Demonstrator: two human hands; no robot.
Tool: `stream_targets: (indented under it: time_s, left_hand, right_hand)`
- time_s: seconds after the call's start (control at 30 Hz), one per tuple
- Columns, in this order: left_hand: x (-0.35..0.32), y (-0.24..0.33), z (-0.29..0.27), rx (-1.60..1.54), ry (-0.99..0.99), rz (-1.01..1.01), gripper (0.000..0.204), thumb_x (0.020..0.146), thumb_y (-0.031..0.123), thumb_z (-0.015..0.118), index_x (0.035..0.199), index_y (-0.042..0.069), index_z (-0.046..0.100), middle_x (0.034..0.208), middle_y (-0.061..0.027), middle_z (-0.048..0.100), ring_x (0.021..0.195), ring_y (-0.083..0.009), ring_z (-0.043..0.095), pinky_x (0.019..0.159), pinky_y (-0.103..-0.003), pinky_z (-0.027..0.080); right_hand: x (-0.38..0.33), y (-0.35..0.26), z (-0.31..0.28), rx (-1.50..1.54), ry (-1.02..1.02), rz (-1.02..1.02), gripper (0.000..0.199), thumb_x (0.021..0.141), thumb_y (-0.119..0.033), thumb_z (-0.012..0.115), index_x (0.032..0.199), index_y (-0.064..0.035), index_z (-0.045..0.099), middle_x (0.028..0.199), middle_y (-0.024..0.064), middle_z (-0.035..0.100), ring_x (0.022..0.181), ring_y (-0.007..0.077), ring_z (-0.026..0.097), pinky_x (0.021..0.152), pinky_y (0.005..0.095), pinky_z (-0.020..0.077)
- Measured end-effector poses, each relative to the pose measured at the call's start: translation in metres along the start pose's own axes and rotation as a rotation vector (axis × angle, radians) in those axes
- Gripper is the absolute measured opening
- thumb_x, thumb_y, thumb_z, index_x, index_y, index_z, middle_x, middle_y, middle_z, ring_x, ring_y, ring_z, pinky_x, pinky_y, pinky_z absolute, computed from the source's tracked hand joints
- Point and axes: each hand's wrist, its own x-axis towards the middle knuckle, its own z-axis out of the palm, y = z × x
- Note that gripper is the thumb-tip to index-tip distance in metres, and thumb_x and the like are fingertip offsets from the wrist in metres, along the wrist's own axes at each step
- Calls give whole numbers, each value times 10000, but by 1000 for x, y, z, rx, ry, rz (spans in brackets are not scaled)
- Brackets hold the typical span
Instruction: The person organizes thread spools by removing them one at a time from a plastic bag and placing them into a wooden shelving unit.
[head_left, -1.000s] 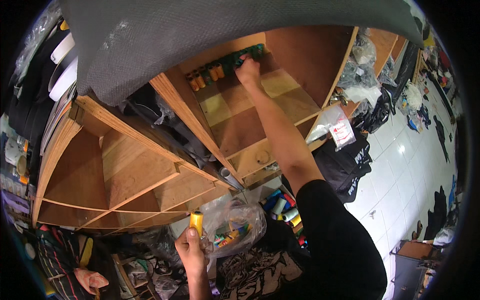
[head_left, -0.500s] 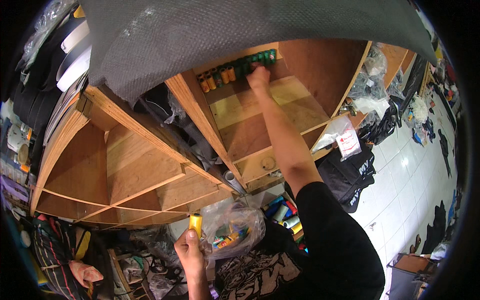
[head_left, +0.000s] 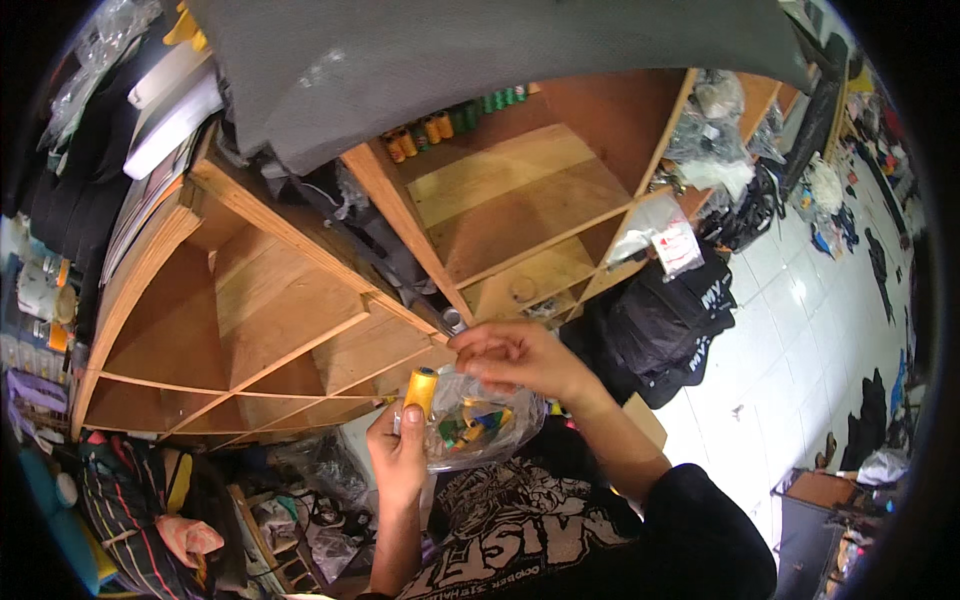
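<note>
Left hand [head_left: 398, 462] clamps clear plastic bag [head_left: 478, 425] of thread spools plus yellow spool [head_left: 419, 391], upright against bag's near edge; right hand [head_left: 515, 358] at bag mouth, grip loosely curled, fingertips pinching rim, no spool in it. Row of spools [head_left: 450, 121] already lines back of upper wooden shelf [head_left: 520, 205]. Judgement: partway; several coloured spools left in bag
</note>
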Motion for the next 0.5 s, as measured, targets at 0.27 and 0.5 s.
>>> stream_targets:
  time_s: [0.27,0.5]
  left_hand:
    - [-5,18,34,-60,-245,-80,109,836,109,604,822,7,568,665,33,508,573,-24,421,501,-183,338]
    - [-6,9,42,-22,-274,-95,140,849,132,589,777,18,550,640,29,496,518,-32,422,442,-198,324]
  right_hand:
    - [-43,12,19,17,169,-120,391,815,-148,649,1160,-8,530,957,17,572,643,46,511,543,185,420]
    - [-34,6,-26,71,530,-286,433,794,-180,667,1138,45,529,784,49,600,649,80,541,577,221,433]
